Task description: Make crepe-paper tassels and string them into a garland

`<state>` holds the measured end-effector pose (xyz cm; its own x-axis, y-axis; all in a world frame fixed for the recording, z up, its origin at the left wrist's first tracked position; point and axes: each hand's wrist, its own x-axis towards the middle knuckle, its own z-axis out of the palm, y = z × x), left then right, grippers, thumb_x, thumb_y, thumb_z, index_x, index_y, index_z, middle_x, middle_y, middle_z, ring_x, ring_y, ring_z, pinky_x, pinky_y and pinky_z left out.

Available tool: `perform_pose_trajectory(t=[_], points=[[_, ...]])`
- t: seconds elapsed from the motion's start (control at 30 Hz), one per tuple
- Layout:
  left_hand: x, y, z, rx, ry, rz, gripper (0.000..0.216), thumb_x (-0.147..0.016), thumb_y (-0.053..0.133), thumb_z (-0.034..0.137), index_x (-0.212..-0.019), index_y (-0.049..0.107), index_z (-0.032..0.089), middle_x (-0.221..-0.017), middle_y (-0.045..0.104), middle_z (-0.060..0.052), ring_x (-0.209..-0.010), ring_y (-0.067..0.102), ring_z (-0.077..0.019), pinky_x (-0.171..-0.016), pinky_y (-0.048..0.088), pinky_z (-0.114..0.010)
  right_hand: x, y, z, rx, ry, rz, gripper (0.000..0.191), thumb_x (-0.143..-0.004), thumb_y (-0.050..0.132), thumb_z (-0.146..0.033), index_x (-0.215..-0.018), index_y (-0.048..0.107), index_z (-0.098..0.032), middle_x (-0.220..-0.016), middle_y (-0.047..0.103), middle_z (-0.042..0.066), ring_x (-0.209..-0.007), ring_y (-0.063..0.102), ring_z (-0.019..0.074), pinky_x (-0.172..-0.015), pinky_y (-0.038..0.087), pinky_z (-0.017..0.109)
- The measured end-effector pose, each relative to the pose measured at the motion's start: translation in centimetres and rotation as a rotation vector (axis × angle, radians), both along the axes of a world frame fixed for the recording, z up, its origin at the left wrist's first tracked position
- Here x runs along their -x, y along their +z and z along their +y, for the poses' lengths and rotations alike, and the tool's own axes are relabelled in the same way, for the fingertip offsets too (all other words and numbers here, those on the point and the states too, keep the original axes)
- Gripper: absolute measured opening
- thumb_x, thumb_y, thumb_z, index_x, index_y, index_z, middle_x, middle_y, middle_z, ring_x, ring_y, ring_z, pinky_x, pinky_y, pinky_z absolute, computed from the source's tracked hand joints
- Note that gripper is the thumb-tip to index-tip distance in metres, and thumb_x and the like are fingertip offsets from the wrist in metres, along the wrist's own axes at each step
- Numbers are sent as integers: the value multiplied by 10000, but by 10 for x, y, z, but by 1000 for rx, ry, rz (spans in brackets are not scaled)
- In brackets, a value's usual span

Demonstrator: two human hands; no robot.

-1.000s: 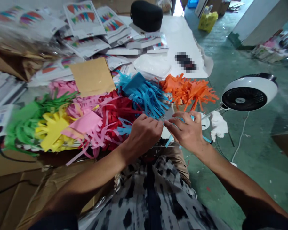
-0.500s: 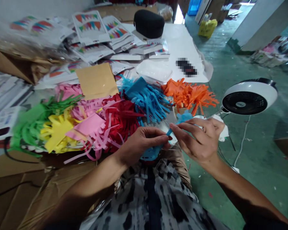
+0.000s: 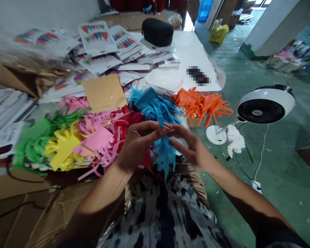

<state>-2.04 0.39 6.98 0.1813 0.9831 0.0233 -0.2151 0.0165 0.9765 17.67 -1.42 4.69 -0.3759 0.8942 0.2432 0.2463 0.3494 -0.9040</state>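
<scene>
A blue fringed paper tassel (image 3: 165,153) hangs in front of my lap, its cut strips pointing down and a narrow folded top standing up. My left hand (image 3: 141,141) is closed, pinching the tassel just below that top between thumb and fingers. From the other side, my right hand (image 3: 189,143) meets it with the fingertips on the tassel's top; its lower fingers are bent and slightly apart. Just behind lies a pile of blue fringed paper (image 3: 155,105). Red fringed paper (image 3: 126,120) is left of my hands, partly hidden by the left one.
Pink (image 3: 98,141), yellow (image 3: 63,144), green (image 3: 32,139) and orange fringed paper (image 3: 204,105) lie along the table. Behind are a brown card (image 3: 105,92), printed packets (image 3: 96,39) and a black case (image 3: 157,32). A white fan (image 3: 266,103) stands at right.
Both hands have moved left and slightly up, closer together. The blue paper, earlier stretched sideways between them, now hangs down as a tassel. The view has tilted slightly.
</scene>
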Motion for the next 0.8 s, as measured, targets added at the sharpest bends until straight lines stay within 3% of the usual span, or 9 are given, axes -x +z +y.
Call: perform_pose_trajectory(t=[0.13, 0.2, 0.27, 0.37, 0.47, 0.6, 0.7, 0.8], points=[[15, 4, 9, -56, 113, -52, 149, -827, 766, 223, -708, 678, 198, -964, 802, -35, -938, 758, -215, -900, 597, -391, -16, -13, -12, -19, 226, -349, 204, -1035, 571, -295, -902, 702, -214, -743, 696, -15, -661, 619, 149, -613, 451, 279], [19, 5, 7, -45, 103, -46, 124, -796, 795, 216, -724, 695, 196, -935, 800, -39, -888, 758, -215, -862, 605, -381, -29, -9, -13, -97, 239, -519, 122, -1000, 609, -228, -976, 728, -218, -859, 753, 19, -772, 683, 180, -704, 492, 309], [17, 2, 2, -10, 46, -13, 98, -778, 829, 216, -766, 735, 191, -923, 802, -49, -858, 754, -209, -847, 604, -364, -38, 3, -10, -190, 157, -596, 210, -960, 666, -210, -1158, 725, -244, -1126, 772, 62, -1042, 709, 238, -902, 514, 385], [7, -6, -7, 60, -62, 44, 112, -795, 845, 248, -810, 763, 172, -938, 803, -69, -883, 749, -202, -851, 589, -321, -37, 24, -3, -209, -33, -456, 268, -970, 686, -262, -1238, 703, -280, -1256, 743, 51, -1177, 677, 253, -1022, 488, 437], [-3, -13, -13, 66, -116, 80, 134, -812, 838, 266, -813, 757, 159, -906, 780, -53, -864, 725, -171, -817, 562, -261, -21, 33, 4, -126, -120, -227, 191, -982, 702, -354, -1158, 733, -286, -1144, 770, 26, -1053, 713, 223, -928, 525, 383], [-8, -20, -15, 39, -113, 132, 150, -816, 831, 273, -797, 740, 155, -904, 764, -44, -863, 707, -163, -829, 549, -245, -4, 22, 13, -100, -166, -125, 86, -978, 712, -322, -937, 755, -260, -929, 766, 7, -869, 707, 198, -799, 516, 348], [-8, -24, -13, 77, -47, 120, 177, -835, 819, 317, -805, 753, 155, -1016, 778, -70, -896, 716, -177, -844, 554, -261, 2, 13, 19, -225, -209, -131, 95, -977, 695, -241, -886, 724, -238, -858, 739, 14, -825, 673, 196, -794, 497, 362], [-6, -28, -8, 137, 54, 100, 207, -831, 830, 351, -815, 750, 161, -942, 779, -61, -833, 717, -167, -788, 553, -255, 7, 11, 30, -291, -199, -141, 96, -965, 703, -226, -870, 710, -236, -829, 730, 8, -801, 661, 192, -783, 491, 361]])
